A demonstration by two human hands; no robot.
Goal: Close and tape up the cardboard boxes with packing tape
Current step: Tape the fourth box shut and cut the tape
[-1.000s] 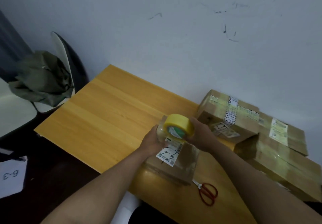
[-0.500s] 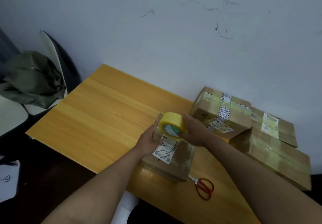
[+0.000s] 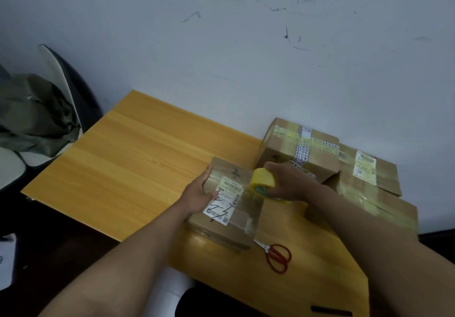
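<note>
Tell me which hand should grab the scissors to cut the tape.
Probably left. The right hand grips the tape roll; the left hand only rests flat on the box. The scissors lie right of the box, so it's a cross-reach.

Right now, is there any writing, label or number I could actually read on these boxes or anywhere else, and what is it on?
No text here can be read for certain.
White shipping label on the small box: print blurred; only a black handwritten scrawl shows.
Dark pen mark on that box's top: unclear.
Label on the flat box: too small.
Patterned tape on the rear box: print too small.
</note>
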